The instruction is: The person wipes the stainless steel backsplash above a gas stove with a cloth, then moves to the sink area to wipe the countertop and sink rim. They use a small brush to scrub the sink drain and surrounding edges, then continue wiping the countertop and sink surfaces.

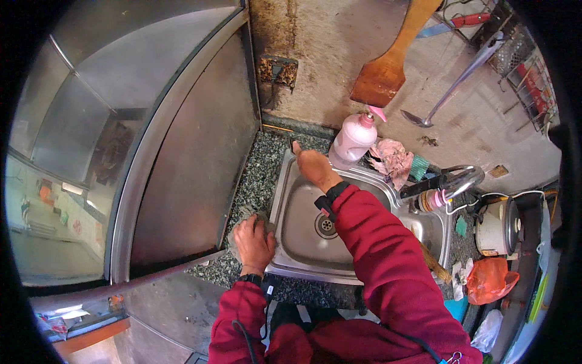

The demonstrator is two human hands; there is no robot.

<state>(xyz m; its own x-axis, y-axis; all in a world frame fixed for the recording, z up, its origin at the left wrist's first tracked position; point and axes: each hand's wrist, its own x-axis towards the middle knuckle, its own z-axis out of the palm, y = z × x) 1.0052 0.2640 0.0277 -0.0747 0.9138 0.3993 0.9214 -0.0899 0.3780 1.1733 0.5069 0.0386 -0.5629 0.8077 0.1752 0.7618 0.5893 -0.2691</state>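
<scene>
At ten o'clock from one round, perforated sink drain [327, 225], one broad cabinet panel [194, 164], smooth dull metal within a curved frame. At nine, one left hand [253, 241], laid over one crumpled grey cloth [264, 218] on the counter, just beside the sink's left rim; fingers slightly bent, cannot tell whether gripping or merely pressing. Around it, one counter [259, 164] of speckled dark stone. At half past eleven, on the stained wall, one rust-blotched rectangular fitting [279, 71]. Near twelve, one right hand [316, 168] over the back of one brushed-steel sink [297, 233], narrow, one digit extended toward the back left corner; something dark by its tip, cannot tell what or whether held. Two fleecy red sleeves [388, 236] below, two dark wristbands [251, 279]. Between twelve and one, one rounded pink pump bottle [354, 139]; farther out, one flat wooden spatula [381, 76]. Between one and two, one crumpled pink cloth [391, 162] and, well above, one long-handled metal ladle [451, 85]. At half past two, one curved, shiny tap [467, 177]. At three, one round, pale cooker [494, 227]; at half past three, one wrinkled orange plastic bag [490, 281].
</scene>
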